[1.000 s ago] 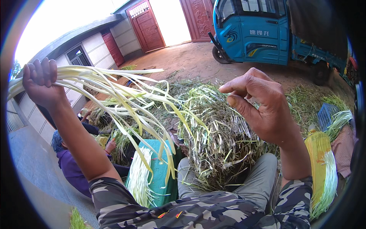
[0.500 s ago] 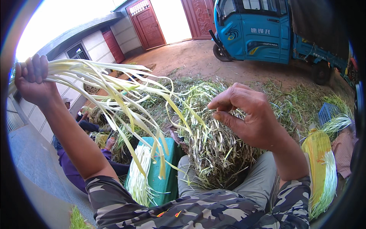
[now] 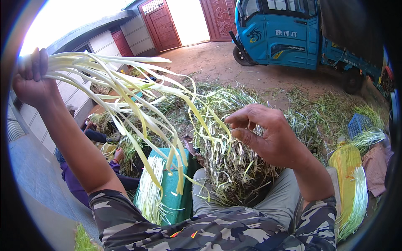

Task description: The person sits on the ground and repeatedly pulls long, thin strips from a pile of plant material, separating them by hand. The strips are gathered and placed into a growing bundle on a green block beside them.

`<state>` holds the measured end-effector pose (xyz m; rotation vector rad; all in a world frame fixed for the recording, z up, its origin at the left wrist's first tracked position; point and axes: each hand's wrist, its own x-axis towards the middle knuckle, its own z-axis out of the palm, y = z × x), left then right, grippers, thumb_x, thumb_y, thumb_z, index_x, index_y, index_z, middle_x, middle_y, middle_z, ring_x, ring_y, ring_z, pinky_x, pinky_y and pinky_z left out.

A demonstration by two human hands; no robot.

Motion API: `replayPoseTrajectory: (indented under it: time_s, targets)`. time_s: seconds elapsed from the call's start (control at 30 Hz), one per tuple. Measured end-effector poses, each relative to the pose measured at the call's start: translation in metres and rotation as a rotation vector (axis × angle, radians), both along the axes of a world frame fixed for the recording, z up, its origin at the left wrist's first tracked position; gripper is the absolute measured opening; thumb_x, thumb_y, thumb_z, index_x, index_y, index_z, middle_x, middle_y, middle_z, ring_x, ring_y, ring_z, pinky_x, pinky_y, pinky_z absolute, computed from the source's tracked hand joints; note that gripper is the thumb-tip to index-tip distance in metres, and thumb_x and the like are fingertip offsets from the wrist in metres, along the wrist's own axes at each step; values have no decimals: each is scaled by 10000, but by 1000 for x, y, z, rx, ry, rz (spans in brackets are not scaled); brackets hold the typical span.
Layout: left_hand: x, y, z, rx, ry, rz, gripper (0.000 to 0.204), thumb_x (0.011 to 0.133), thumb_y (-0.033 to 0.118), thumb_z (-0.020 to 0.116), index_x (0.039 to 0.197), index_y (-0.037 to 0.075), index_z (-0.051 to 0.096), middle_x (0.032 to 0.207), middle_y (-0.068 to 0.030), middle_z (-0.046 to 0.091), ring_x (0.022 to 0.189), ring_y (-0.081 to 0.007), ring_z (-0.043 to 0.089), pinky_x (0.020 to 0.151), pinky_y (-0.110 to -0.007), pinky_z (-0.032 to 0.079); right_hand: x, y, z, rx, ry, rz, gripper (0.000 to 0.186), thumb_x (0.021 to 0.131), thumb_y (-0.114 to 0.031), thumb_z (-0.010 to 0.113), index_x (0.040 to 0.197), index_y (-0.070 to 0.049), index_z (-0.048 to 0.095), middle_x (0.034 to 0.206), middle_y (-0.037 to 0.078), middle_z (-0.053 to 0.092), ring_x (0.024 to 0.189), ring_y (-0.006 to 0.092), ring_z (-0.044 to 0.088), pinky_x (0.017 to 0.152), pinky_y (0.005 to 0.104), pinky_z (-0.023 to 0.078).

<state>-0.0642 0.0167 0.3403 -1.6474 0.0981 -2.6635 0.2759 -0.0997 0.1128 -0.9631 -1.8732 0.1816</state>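
My left hand (image 3: 33, 81), raised high at the left, is closed round a bunch of long pale yellow-white leafy stalks (image 3: 104, 71). Their flat leaf ends hang down to the right across the middle. My right hand (image 3: 266, 129) hovers over a heap of stalks with roots and dirt (image 3: 238, 154) between my knees. Its fingers are bent, with a gap between thumb and forefinger and nothing visibly held. One hanging leaf tip comes close to the thumb. Left of my lap, cleaned white stalks (image 3: 150, 188) lie on a green box (image 3: 178, 205).
A yellow sack (image 3: 341, 163) with a bundle of white stalks (image 3: 356, 201) lies at the right, near a blue crate (image 3: 359, 124). Green trimmings (image 3: 310, 113) litter the ground. People sit at the left, one in a purple sleeve (image 3: 75, 184). A blue three-wheeled truck (image 3: 284, 37) stands behind.
My left hand has shifted slightly left with the bunch. My right hand has come down a little, its thumb and forefinger still apart.
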Motion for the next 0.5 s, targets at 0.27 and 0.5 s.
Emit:
replayPoseTrajectory:
  time_s: [0.27, 0.5]
  targets:
    - [-10, 7, 4, 6, -52, 55, 365, 983, 116, 478, 623, 84, 430, 574, -26, 362, 520, -123, 513, 798, -445, 643, 3, -1, 0, -23, 15, -4, 267, 953, -231, 676, 1070, 8, 682, 878, 134, 680, 822, 244, 668, 753, 373, 518]
    - [-71, 34, 20, 130, 247, 573, 122, 921, 115, 702, 902, 34, 613, 845, -89, 623, 790, -176, 693, 857, -418, 621, 5, 8, -24, -163, 127, -61, 421, 955, -345, 700, 1184, 7, 665, 983, 80, 699, 842, 133, 633, 743, 289, 512]
